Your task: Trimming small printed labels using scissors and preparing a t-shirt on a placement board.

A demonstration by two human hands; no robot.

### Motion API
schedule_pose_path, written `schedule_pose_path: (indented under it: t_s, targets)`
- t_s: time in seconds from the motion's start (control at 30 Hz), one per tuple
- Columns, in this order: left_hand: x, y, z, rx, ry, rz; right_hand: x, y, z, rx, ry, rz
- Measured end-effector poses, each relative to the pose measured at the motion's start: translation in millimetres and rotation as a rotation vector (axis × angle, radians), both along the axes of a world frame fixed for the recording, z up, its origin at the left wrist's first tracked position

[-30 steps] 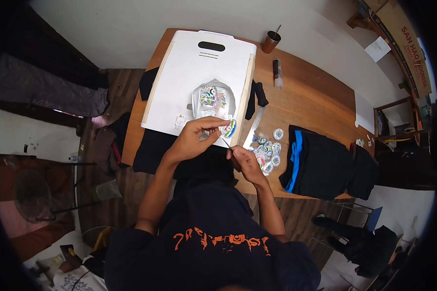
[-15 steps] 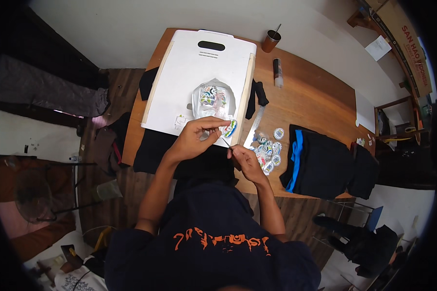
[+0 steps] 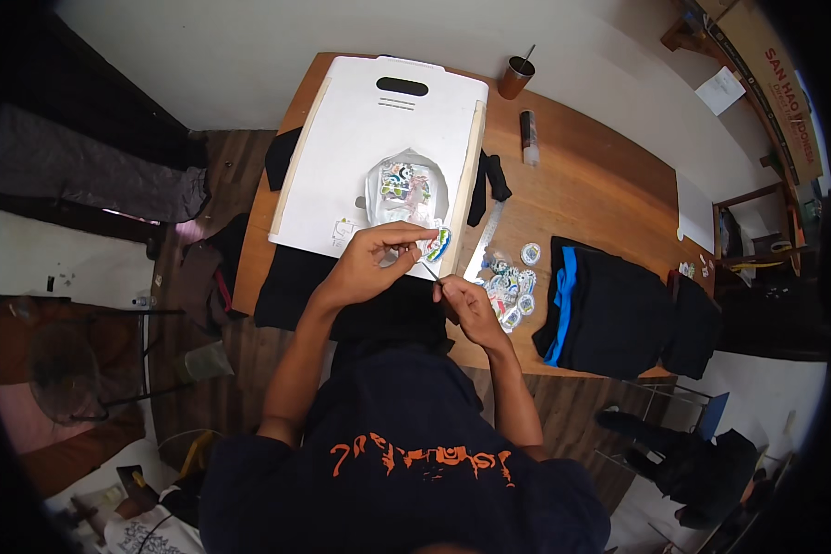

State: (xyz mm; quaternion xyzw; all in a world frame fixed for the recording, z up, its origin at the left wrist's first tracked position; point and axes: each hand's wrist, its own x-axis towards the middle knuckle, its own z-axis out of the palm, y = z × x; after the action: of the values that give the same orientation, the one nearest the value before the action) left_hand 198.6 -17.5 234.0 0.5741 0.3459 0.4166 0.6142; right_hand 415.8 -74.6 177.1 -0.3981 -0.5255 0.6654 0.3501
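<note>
**Sticker pinched in the left hand, thin tool gripped in the right**

Both forearms are brought up from the lower edge and angled inward, so that the hands are met near the lower right corner of a white board (image 3: 342, 148). By the left hand (image 3: 369, 266), a small sticker (image 3: 440, 246) with blue, green and red print is held at that corner. The wrist is bent to the right, the back of the hand is turned up, and the forefinger is stretched out straight across the sticker's upper part. The thumb is set lower, at the sticker's near side; the hand appears closed on it, though the exact contact is hidden.

The right hand (image 3: 469, 312) is placed lower and to the right, with its forearm slanted up and to the left. A thin dark tool (image 3: 432, 273) is clamped between thumb and fingertips, the other fingers being curled in. Its tip is pointed up and left toward the sticker's lower edge; whether the two are touching cannot be told.

Beyond the left hand, a bag (image 3: 406, 214) of printed pieces is laid on the board. To the right, a pile of stickers (image 3: 506, 297) is spread on the wooden table (image 3: 591, 175), beside folded black cloth (image 3: 614, 314).
</note>
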Motion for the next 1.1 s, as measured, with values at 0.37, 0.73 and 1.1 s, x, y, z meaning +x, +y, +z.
schedule_pose_path:
  t_s: [0.37, 0.73, 1.1]
  targets:
    - [0, 0, -7, -0.004, -0.030, 0.034, -3, -2, 2, -0.015, 0.016, -0.013]
    - [-1, 0, -6, -0.012, -0.028, 0.046, -8, 2, 9, -0.044, 0.057, -0.045]
    - [0, 1, -5, -0.007, -0.027, 0.051, -10, 3, 6, -0.014, 0.050, -0.073]
